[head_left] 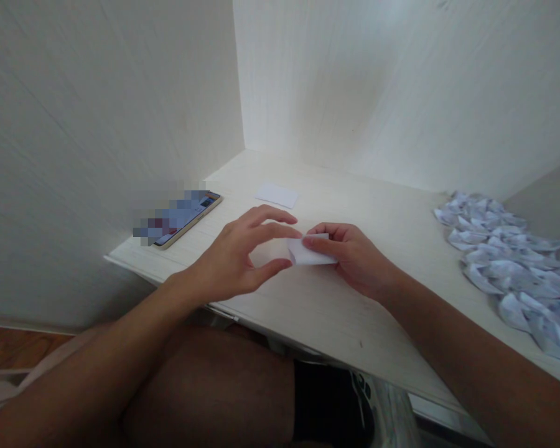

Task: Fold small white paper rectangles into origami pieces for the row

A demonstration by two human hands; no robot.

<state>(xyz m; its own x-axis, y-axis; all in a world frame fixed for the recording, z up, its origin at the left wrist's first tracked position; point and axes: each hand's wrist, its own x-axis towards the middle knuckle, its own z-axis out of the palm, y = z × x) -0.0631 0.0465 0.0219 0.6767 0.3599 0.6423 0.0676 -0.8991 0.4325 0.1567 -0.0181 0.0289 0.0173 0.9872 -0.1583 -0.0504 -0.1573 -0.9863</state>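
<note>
A small white piece of folded paper [312,254] is pinched between the thumb and fingers of my right hand [354,252], just above the desk. At the paper's left edge is my left hand [242,252], with its fingers and thumb spread apart. Its index fingertip meets or nearly meets the paper; I cannot tell which. The thumb tip lies close to the paper's lower left corner. Beyond my hands, a flat white paper slip [278,195] lies on the desk.
A phone [186,219], its screen partly pixelated, lies at the desk's left side. Several folded white paper pieces [508,261] are heaped along the right. Pale walls [354,81] enclose the back and left of the white desk [270,317]. My leg is below its front edge.
</note>
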